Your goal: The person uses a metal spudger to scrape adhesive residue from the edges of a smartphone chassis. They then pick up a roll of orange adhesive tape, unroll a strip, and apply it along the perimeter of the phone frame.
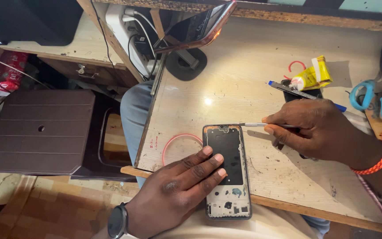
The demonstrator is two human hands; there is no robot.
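— Lying near the table's (pixel 288 177) front edge, the phone frame (pixel 227 170) runs lengthwise away from us.
— Our left hand (pixel 177 188) is nearer, fingers spread flat, pressing its left side.
— Our right hand (pixel 315 132) pinches a thin metal tool (pixel 255 125), its tip touching the frame's top right corner.
— Glue tube (pixel 310 77) and scissors (pixel 379 95) sit farther back.

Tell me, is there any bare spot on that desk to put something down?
Yes: the widest bare patch lies on the desk between the tilted phone on its stand and the glue tube. Another lies below the right hand, toward the front edge. It is crowded around the opened phone frame, the left hand and the scissors.
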